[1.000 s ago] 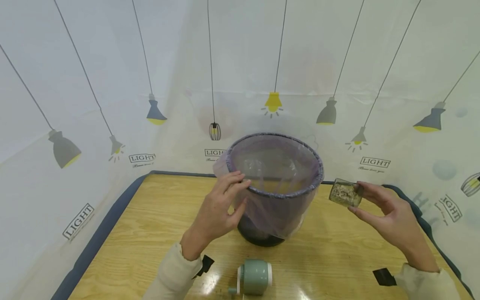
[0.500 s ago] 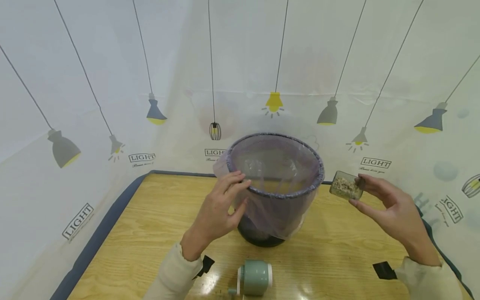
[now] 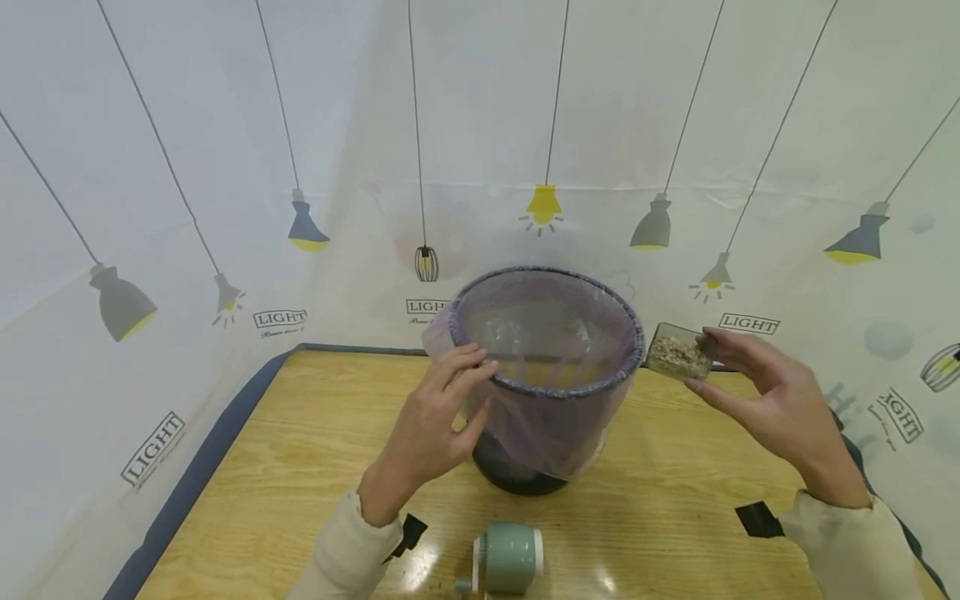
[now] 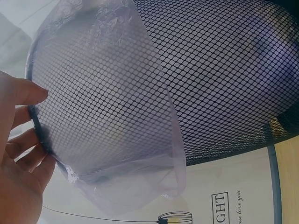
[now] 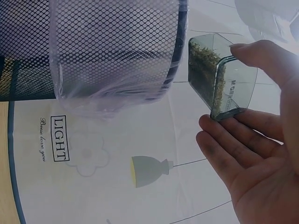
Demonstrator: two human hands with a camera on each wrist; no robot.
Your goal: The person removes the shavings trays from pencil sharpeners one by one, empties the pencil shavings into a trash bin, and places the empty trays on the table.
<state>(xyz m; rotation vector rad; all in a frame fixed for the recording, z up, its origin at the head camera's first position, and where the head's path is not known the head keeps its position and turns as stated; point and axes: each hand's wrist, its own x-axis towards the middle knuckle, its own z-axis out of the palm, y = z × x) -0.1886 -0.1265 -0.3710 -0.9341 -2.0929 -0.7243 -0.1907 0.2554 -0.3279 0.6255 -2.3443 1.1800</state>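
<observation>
A black mesh trash bin point(image 3: 517, 475) stands on the table, lined with a translucent purple bag point(image 3: 558, 433) folded over its rim. My left hand point(image 3: 435, 417) grips the near-left rim, fingers over the edge and thumb outside against the bag. Right of the bin, at rim height, my right hand point(image 3: 772, 400) pinches a clear shavings drawer point(image 3: 678, 352) between thumb and fingers. Pale shavings point(image 5: 205, 70) fill part of the tilted drawer. A green crank pencil sharpener point(image 3: 510, 557) lies on the table in front of the bin.
The wooden table point(image 3: 300, 467) has a dark blue edge point(image 3: 202, 467). Behind it hangs a pale wall cover point(image 3: 480, 108) printed with lamps. Black pieces point(image 3: 759, 519) sit by both sleeves.
My right hand has risen a little and moved left with the drawer, closer to the bin's rim. The left hand has kept its place on the rim.
</observation>
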